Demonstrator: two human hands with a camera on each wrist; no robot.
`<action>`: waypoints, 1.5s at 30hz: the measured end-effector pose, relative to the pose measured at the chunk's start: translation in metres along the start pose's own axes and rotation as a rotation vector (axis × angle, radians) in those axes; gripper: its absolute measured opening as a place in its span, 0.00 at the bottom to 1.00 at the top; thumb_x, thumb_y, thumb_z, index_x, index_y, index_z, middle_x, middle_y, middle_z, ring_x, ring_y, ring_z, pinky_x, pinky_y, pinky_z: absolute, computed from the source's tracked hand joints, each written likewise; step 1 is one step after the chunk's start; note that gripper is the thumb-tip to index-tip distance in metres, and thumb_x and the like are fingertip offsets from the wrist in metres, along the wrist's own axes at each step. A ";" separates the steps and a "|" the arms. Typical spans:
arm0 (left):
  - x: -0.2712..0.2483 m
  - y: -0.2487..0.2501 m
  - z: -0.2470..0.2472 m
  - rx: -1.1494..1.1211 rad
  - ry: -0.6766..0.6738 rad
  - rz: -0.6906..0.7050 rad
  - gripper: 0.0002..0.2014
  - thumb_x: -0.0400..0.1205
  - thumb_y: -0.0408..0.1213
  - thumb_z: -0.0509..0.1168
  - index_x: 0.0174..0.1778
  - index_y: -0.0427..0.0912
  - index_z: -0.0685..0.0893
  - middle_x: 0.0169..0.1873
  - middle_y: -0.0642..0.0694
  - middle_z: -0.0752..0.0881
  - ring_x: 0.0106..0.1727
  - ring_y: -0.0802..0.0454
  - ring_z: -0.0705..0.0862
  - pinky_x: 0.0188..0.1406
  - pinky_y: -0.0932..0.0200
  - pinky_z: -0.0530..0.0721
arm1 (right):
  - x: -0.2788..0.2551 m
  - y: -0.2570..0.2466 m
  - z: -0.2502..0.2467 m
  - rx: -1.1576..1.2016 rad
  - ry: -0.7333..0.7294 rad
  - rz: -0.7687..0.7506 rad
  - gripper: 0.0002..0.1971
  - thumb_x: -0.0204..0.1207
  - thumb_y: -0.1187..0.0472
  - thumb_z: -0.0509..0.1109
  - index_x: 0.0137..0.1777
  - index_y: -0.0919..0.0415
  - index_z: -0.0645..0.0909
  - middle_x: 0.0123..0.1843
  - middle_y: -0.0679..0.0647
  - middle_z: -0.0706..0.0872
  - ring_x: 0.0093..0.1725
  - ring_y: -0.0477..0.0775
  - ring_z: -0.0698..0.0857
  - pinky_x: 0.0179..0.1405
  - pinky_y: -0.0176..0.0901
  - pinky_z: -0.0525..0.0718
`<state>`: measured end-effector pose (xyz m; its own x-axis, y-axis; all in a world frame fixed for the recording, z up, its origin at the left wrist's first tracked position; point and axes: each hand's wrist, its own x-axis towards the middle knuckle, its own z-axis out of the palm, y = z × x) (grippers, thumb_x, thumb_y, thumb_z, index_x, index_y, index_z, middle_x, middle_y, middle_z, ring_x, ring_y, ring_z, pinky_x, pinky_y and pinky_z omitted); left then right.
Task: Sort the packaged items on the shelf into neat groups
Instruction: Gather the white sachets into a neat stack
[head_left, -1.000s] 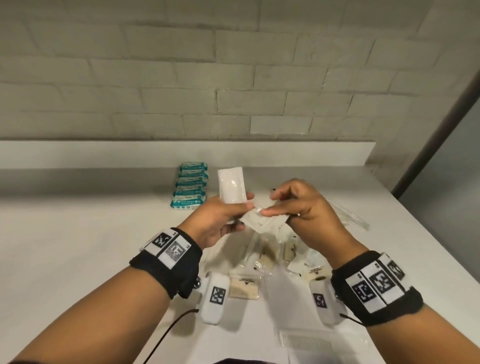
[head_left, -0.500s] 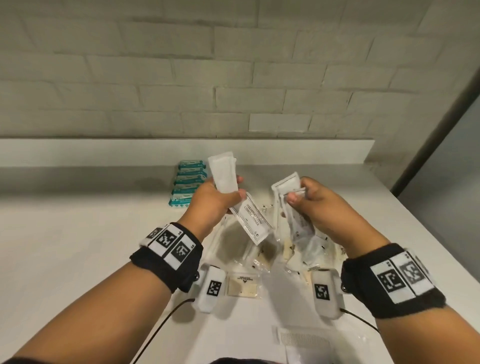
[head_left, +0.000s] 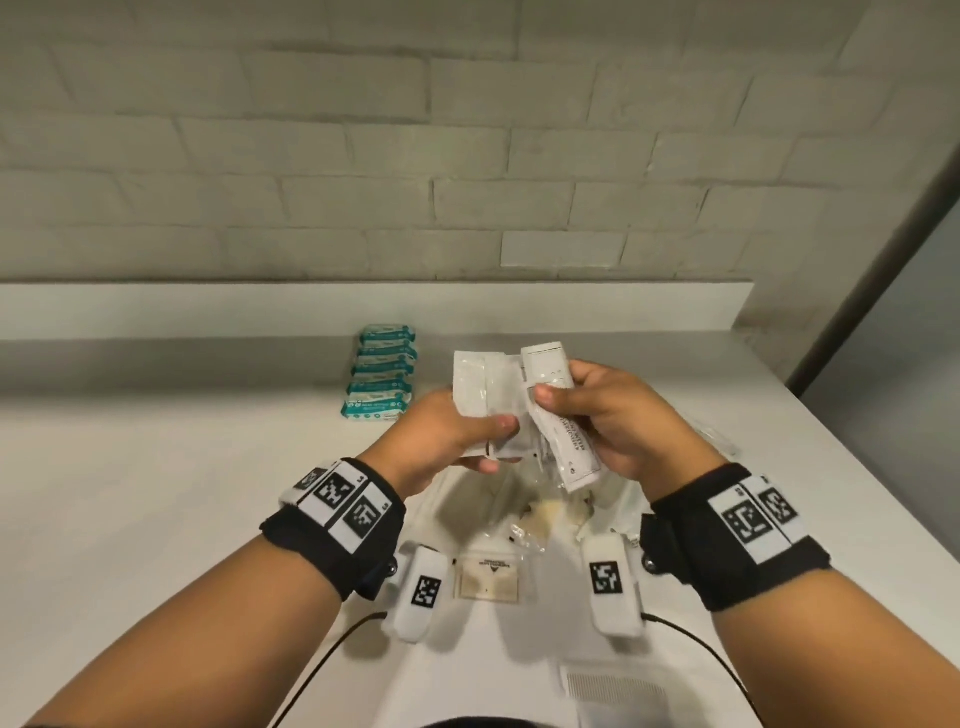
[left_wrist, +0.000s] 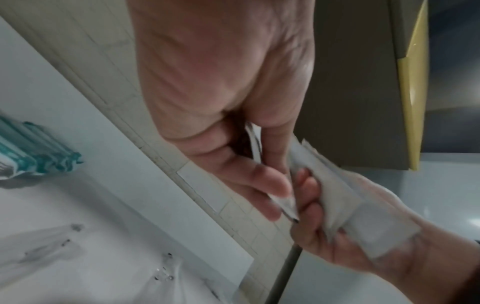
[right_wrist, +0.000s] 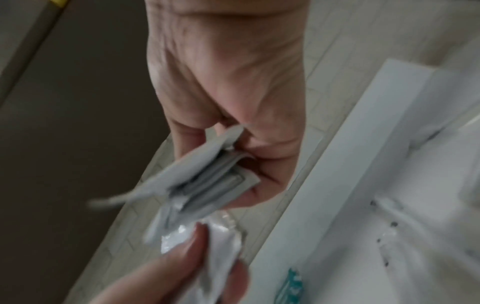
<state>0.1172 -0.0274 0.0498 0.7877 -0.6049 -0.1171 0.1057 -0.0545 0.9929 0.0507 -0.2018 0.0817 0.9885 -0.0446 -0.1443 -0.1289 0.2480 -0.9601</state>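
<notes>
Above the white shelf (head_left: 156, 493) both hands hold flat white sachets side by side. My left hand (head_left: 457, 436) pinches a small stack of white sachets (head_left: 480, 382) between thumb and fingers. My right hand (head_left: 597, 415) grips a long white printed sachet (head_left: 563, 441) with more sachets behind it, touching the left stack. In the left wrist view the left fingers (left_wrist: 259, 181) pinch a sachet edge beside the right hand's stack (left_wrist: 335, 197). In the right wrist view several sachets (right_wrist: 207, 176) fan out under the right thumb.
A row of teal packets (head_left: 382, 376) lies at the back left of the shelf. Loose clear and beige packets (head_left: 530, 514) are heaped under the hands, one beige packet (head_left: 488, 582) nearer me. A clear comb packet (head_left: 613, 691) lies at the front edge. Brick wall behind.
The hands, apart half a second ago, have come together. The right hand brought its long printed sachets up against the left hand's white stack.
</notes>
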 end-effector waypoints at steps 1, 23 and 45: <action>0.000 0.000 0.002 0.009 -0.008 0.009 0.14 0.80 0.35 0.69 0.62 0.42 0.84 0.52 0.41 0.91 0.48 0.46 0.91 0.37 0.56 0.90 | 0.000 -0.003 0.003 -0.021 -0.020 -0.005 0.16 0.69 0.73 0.72 0.58 0.70 0.83 0.46 0.67 0.90 0.39 0.62 0.90 0.39 0.52 0.91; 0.011 0.008 0.020 -0.311 0.168 0.132 0.08 0.80 0.26 0.65 0.49 0.41 0.87 0.42 0.44 0.90 0.41 0.51 0.89 0.37 0.60 0.87 | -0.004 0.010 0.015 -0.540 0.107 -0.136 0.13 0.82 0.60 0.66 0.66 0.55 0.75 0.56 0.53 0.89 0.56 0.56 0.88 0.56 0.56 0.86; 0.004 -0.004 0.005 -0.140 0.242 0.018 0.08 0.85 0.30 0.59 0.48 0.48 0.79 0.46 0.47 0.88 0.40 0.52 0.87 0.39 0.57 0.89 | -0.004 0.012 -0.023 0.000 0.344 -0.127 0.12 0.82 0.70 0.63 0.64 0.67 0.78 0.57 0.65 0.87 0.51 0.60 0.88 0.48 0.50 0.90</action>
<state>0.1172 -0.0333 0.0455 0.9105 -0.3964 -0.1178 0.1601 0.0753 0.9842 0.0430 -0.2214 0.0653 0.9125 -0.3978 -0.0956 -0.0066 0.2194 -0.9756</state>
